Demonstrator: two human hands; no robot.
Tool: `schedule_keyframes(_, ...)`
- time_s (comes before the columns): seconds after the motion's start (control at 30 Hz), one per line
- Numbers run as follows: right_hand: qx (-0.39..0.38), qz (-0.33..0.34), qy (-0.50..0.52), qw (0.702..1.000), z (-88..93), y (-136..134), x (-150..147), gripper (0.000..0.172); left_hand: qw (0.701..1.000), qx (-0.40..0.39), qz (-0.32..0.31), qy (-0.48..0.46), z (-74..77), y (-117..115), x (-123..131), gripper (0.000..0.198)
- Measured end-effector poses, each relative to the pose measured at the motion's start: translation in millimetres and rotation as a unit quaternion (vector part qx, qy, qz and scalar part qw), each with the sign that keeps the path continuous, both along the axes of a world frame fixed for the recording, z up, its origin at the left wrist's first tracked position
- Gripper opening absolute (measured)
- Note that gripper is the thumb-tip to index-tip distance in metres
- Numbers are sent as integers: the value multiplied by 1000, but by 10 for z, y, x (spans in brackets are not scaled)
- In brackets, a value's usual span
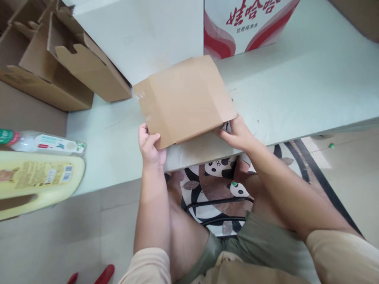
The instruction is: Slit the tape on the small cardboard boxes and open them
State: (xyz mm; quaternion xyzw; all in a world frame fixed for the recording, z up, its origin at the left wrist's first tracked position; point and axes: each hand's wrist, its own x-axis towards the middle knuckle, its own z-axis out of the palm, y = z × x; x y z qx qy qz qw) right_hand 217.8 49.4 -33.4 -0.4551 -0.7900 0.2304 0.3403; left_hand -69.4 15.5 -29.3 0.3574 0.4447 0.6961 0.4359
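A flat, folded piece of brown cardboard (185, 100) with crease lines is held at the near edge of the pale table. My left hand (151, 146) grips its lower left corner, thumb on top and fingers beneath. At the lower right corner, my right hand (238, 132) pinches the cardboard, fingers partly hidden under it. Something small and shiny shows by the right fingertips, too small to name. The cardboard is tilted, its far edge close to a white box.
Brown cardboard boxes (85, 65) stand open at the back left. Behind the cardboard are a white box (142, 35) and a red-and-white carton (251, 23). At left lie a yellow jug (44, 177) and a bottle (26, 141). The table (296, 90) ends above my knees.
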Motion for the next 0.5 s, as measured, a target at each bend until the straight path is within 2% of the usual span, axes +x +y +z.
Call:
schedule_keyframes(0.1, -8, -7, 64, 998, 50, -11, -58, 48, 1000, -7, 9, 28, 18, -8, -32, 35)
schedule_keyframes(0.23, -58, -29, 111, 992, 83, -55, -91, 26, 998, -20, -7, 54, 35, -43, -24, 53)
schedule_keyframes(0.33, -68, -104, 134, 983, 109, -98, -76, 36, 998, -22, -23, 60, 2, -40, -9, 66)
schedule_keyframes(0.4, -65, -157, 153, 973, 130, -131, -53, 44, 997, -23, -9, 77, -37, -18, 0, 70)
schedule_keyframes(0.5, -69, -171, 216, 959, 160, -175, -24, 32, 991, -27, 29, 127, -74, 7, 14, 72)
